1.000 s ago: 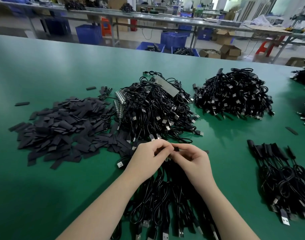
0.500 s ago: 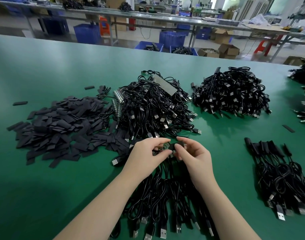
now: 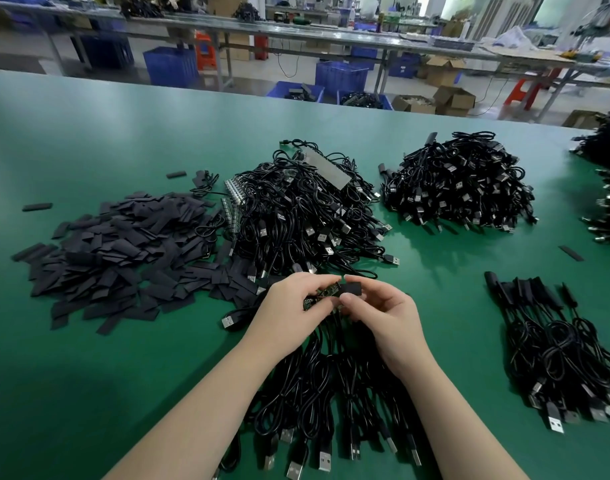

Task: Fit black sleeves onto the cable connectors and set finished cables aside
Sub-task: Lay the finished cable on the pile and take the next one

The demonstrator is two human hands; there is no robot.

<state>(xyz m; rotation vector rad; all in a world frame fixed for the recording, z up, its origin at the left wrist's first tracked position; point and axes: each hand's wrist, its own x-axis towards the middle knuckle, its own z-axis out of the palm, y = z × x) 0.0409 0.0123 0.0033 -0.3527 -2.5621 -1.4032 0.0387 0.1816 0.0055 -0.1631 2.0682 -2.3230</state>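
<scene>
A factory assembly hall: a green desk (image 3: 89,140) heaped with cables (image 3: 307,216) and sleeves (image 3: 116,258), long workbenches (image 3: 331,32), blue crates (image 3: 170,65) and cartons (image 3: 454,98) behind.

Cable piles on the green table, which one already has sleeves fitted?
The small row at right: black sleeves cover its far ends, unlike the two tangled heaps behind.

Two bare forearms, no sleeves, seemingly no jewellery
</scene>
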